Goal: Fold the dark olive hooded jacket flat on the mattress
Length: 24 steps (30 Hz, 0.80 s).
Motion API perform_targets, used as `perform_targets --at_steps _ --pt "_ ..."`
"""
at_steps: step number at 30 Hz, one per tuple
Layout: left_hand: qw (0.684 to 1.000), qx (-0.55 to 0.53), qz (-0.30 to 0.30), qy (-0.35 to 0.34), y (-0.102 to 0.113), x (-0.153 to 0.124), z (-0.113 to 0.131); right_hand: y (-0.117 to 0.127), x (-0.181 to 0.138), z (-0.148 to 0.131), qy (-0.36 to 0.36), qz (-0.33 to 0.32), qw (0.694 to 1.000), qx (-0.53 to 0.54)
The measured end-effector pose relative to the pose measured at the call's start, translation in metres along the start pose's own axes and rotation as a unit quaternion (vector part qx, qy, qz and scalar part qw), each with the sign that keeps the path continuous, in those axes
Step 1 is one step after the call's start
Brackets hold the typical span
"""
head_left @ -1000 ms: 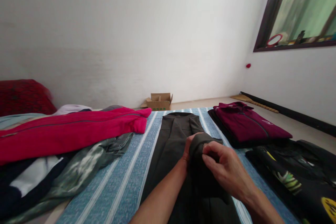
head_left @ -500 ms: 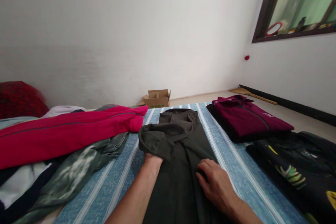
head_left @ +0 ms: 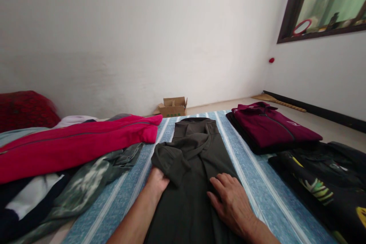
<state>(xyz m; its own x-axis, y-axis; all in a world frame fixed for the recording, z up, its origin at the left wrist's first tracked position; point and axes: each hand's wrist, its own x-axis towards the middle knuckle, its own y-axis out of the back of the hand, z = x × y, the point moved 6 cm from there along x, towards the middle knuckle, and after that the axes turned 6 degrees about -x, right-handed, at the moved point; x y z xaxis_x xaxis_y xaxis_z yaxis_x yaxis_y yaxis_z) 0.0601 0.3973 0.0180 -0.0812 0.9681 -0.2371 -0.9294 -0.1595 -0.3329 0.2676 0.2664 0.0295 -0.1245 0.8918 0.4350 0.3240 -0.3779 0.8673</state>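
While my right hand (head_left: 230,198) lies flat and open on the dark green shirt (head_left: 197,183), my left hand (head_left: 156,181) is tucked under the shirt's sleeve (head_left: 171,158). The sleeve hides my left fingers, so I cannot tell if they pinch it or lie loose. The shirt lies long and straight down the middle of the blue striped cloth (head_left: 128,198). Its neck is at the far end, and the sleeve is bunched up across its left side. On my left, a big pink jacket (head_left: 74,146) lies spread out on a heap of other clothes, and a green and white blotchy top (head_left: 94,175) pokes out from under it. On my right sits a folded dark red jacket (head_left: 271,127). Nearer to me on that side is a black top with yellow pictures (head_left: 323,183). Far off by the white wall stands a small cardboard box (head_left: 173,106).
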Motion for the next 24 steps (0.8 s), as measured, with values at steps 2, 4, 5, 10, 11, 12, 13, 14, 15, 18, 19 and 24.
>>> perform_targets --at_steps 2,4,5,10,11,12,13,14,15,18,19,24 --pt "0.998 -0.024 0.054 0.029 0.013 0.002 0.008 0.000 -0.002 -0.003 -0.005 0.006 1.000 -0.003" --pt "0.995 0.018 0.096 0.028 0.032 0.008 0.022 -0.001 -0.003 -0.008 -0.016 0.008 1.000 -0.011" --pt "0.990 0.064 0.123 0.017 0.044 0.012 0.031 -0.002 -0.003 -0.011 -0.023 0.005 1.000 -0.018" --pt "0.859 0.380 0.229 -0.254 0.048 0.012 0.095 -0.010 0.001 -0.021 -0.064 -0.004 0.996 -0.066" --pt "0.819 0.437 0.191 -0.318 0.025 0.009 0.099 -0.012 0.002 -0.021 -0.072 -0.002 0.995 -0.072" --pt "0.782 0.487 0.138 -0.362 -0.003 0.005 0.097 -0.013 0.003 -0.022 -0.079 -0.001 0.994 -0.078" --pt "0.748 0.534 0.071 -0.389 -0.033 0.001 0.088 -0.014 0.004 -0.022 -0.082 0.000 0.993 -0.085" --pt "0.709 0.577 -0.008 -0.405 -0.064 -0.003 0.075 -0.016 0.004 -0.022 -0.083 0.000 0.992 -0.093" --pt "0.666 0.617 -0.076 -0.413 -0.092 -0.007 0.059 -0.017 0.004 -0.022 -0.080 0.000 0.992 -0.101" --pt "0.550 0.718 -0.117 -0.409 -0.142 -0.007 0.020 -0.021 0.004 -0.021 -0.071 0.009 0.991 -0.110" --pt "0.530 0.738 -0.111 -0.402 -0.150 -0.003 0.011 -0.021 0.004 -0.021 -0.071 0.017 0.991 -0.109" --pt "0.558 0.764 -0.087 -0.313 -0.150 0.033 0.004 -0.018 0.002 -0.020 -0.061 0.102 0.989 -0.085"
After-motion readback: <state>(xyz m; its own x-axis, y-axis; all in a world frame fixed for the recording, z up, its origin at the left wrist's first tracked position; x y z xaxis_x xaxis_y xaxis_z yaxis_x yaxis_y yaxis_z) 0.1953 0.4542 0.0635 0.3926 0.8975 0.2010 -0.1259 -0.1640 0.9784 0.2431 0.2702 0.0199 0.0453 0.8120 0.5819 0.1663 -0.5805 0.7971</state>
